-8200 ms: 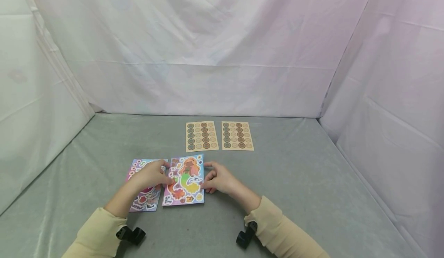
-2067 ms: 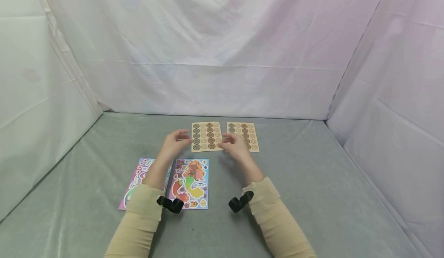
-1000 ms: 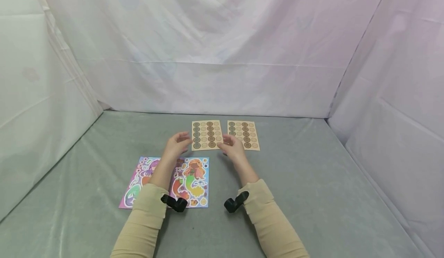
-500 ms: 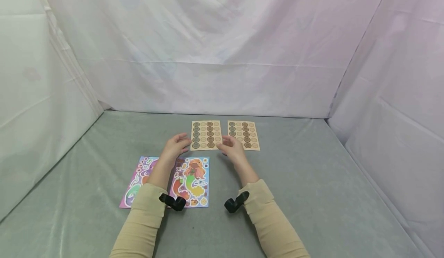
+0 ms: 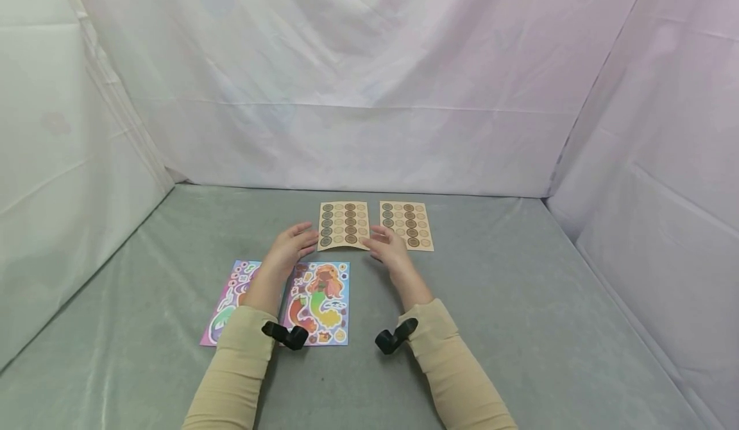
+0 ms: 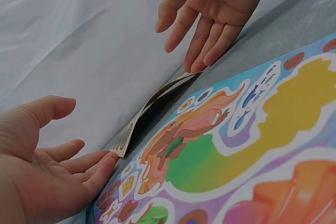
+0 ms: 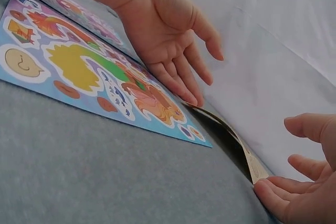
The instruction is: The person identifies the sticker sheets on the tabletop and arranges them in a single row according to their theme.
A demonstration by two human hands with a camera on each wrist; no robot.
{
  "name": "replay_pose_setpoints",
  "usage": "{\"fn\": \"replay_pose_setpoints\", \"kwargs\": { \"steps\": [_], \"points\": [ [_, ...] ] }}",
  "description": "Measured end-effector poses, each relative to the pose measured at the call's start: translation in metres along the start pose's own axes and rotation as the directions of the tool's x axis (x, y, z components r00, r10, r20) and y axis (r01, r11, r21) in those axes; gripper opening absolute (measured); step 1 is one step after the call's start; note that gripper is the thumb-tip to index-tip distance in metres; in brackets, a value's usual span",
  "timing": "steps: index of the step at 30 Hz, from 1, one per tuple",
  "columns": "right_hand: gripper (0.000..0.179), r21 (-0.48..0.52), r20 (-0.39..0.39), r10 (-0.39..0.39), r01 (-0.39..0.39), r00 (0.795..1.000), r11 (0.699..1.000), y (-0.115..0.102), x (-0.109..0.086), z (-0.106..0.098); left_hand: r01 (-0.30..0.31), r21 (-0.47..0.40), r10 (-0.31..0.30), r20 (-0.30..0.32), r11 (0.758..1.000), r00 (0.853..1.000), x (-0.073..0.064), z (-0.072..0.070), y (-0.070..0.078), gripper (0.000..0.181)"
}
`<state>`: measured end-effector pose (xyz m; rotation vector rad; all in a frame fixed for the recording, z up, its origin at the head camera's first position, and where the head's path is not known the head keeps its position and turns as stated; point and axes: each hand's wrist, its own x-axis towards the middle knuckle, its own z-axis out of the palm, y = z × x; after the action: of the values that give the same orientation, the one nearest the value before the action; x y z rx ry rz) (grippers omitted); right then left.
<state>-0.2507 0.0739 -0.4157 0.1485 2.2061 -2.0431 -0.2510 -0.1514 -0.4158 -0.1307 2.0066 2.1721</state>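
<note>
A beige sheet of round stickers [image 5: 344, 223] lies at the back of the table, its front edge bowed up in the middle. My left hand [image 5: 288, 249] touches the sheet's left edge with its fingertips, fingers nearly straight. From the other side, my right hand [image 5: 390, 248] touches the right edge in the same way. In the right wrist view the raised sheet [image 7: 223, 127] arches between both hands, with a dark gap beneath. Neither thumb grips it; both stand apart from the paper. Under my left forearm lies a mermaid sticker sheet [image 5: 323, 301], partly covered.
A second beige sticker sheet [image 5: 417, 231] lies just right of my right hand's fingers. Another colourful sticker sheet [image 5: 228, 311] is partly hidden by my left sleeve. White cloth walls [image 5: 358, 147] close off the back and sides of the grey table [image 5: 491, 301].
Earlier both hands were at the mermaid sheet, then moved back to the left beige sheet. That sheet lay flat half a second ago; its front edge now bows upward between the hands.
</note>
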Motion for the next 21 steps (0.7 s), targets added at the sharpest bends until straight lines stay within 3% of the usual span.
{"fn": "replay_pose_setpoints", "kwargs": {
  "steps": [6, 13, 21],
  "points": [
    [0.054, 0.094, 0.002, 0.027, -0.027, 1.000, 0.995, 0.0006, 0.0007, -0.0006, 0.006, -0.068, -0.004, 0.024, 0.998, 1.000, -0.0007, -0.0031, -0.0013, 0.058],
    [0.056, 0.133, 0.014, 0.051, -0.053, 0.999, 0.990, 0.0004, 0.0016, -0.0020, 0.013, -0.151, -0.011, 0.011, 0.988, 1.000, -0.0012, -0.0048, -0.0018, 0.058],
    [0.054, 0.145, 0.012, 0.067, -0.068, 0.998, 0.987, -0.0008, 0.0013, -0.0016, 0.006, -0.147, -0.006, -0.001, 0.989, 1.000, -0.0017, -0.0045, -0.0016, 0.057]
  ]
}}
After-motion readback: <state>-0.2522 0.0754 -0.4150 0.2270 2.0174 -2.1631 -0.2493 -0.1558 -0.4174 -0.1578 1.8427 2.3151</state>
